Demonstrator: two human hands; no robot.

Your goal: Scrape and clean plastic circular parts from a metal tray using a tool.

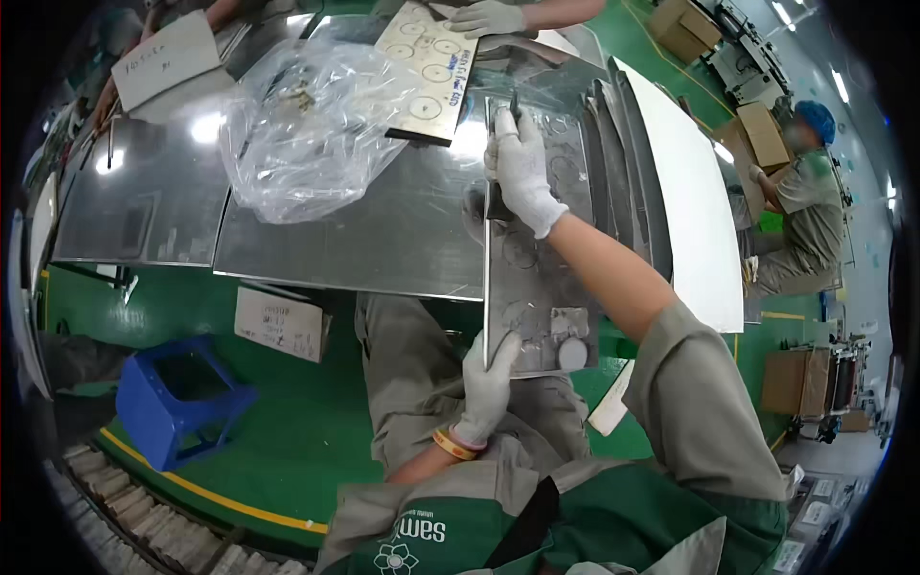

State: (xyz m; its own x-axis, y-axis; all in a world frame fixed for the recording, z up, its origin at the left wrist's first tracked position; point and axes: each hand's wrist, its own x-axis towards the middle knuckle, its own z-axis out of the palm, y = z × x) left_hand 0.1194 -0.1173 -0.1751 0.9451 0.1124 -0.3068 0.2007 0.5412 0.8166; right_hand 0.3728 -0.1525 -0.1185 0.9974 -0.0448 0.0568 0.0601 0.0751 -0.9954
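Steel sheet panel (537,278) with round cut-outs overhangs the near edge of the bench (383,240), upper end resting on it. Left hand (486,388), white glove, fingers pinched on its lower left edge; right hand (522,172) fingers closed round a small dark tool (514,103) at the top. Crumpled clear plastic bag (307,125) sits well left.

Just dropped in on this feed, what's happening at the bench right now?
A seated person in white gloves is handling a thin metal sheet with round cutouts, which juts off the edge of a shiny steel table. The left hand grips the sheet's near edge; the right hand presses a small dark tool against its far part. A crumpled clear plastic bag lies on the table to the left. Across the table, another person's gloved hand rests on a tan board with circles.
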